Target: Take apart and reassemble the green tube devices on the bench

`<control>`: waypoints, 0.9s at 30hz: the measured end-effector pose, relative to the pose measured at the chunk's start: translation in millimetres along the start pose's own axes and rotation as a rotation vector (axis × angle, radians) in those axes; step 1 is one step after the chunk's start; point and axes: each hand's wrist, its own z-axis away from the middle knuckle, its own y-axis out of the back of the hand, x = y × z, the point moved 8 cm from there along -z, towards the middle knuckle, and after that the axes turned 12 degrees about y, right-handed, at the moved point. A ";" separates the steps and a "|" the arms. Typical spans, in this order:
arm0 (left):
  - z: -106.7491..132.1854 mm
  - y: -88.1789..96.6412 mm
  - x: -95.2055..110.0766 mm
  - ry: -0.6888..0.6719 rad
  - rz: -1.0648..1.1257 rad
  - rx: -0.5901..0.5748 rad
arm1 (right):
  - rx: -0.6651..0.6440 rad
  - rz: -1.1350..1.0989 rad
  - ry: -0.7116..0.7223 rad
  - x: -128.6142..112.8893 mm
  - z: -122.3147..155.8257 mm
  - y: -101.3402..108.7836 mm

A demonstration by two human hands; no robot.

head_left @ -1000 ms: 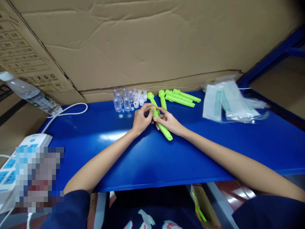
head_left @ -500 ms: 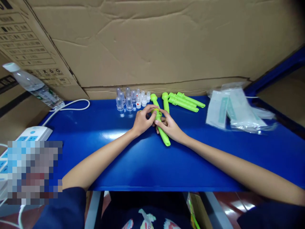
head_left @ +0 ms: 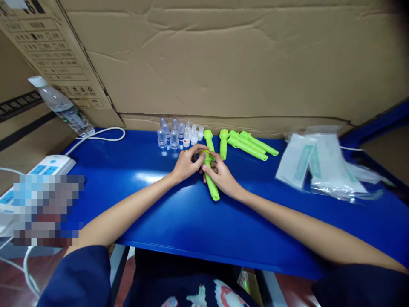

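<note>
My right hand (head_left: 223,175) is wrapped round a bright green plastic tube (head_left: 212,187), shaped like a torch handle, which slants down towards me. At its far end, my left hand (head_left: 188,164) has thumb and fingers closed round the top, where a yellow rim shows. Some fingertips are hidden behind the tube. Just beyond my hands stand two more green tubes, one partly covered by my fingers and one to its right (head_left: 223,145). Several others (head_left: 251,147) lie in a pile further right. To the left are several clear plastic caps (head_left: 174,140) and small white-based pieces (head_left: 194,137).
Clear bags with white-and-green packets (head_left: 332,164) lie at the right of the blue table (head_left: 166,221). On the left are a water bottle (head_left: 65,108), a white power strip (head_left: 47,166) and a looped cable (head_left: 111,129). A cardboard wall (head_left: 217,64) closes off the back.
The camera view has tilted and shifted slightly. Both hands keep their hold on the green tube, which sits a little further left in view and stands slightly steeper.
</note>
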 end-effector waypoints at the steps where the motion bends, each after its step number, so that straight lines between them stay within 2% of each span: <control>1: -0.1 0.2 -0.6 0.002 -0.004 0.003 | 0.000 0.000 -0.003 -0.2 -0.5 -0.2; 12: -2.7 -1.4 -2.2 -0.049 0.041 -0.033 | 0.001 0.026 0.063 -0.7 -4.0 3.6; 20: -8.1 -5.9 -13.2 -0.065 0.192 -0.045 | 0.052 0.043 0.078 -3.1 -5.8 10.3; 27: -8.4 -4.7 -12.7 -0.100 0.135 -0.023 | 0.115 0.119 0.148 -9.6 -5.6 14.3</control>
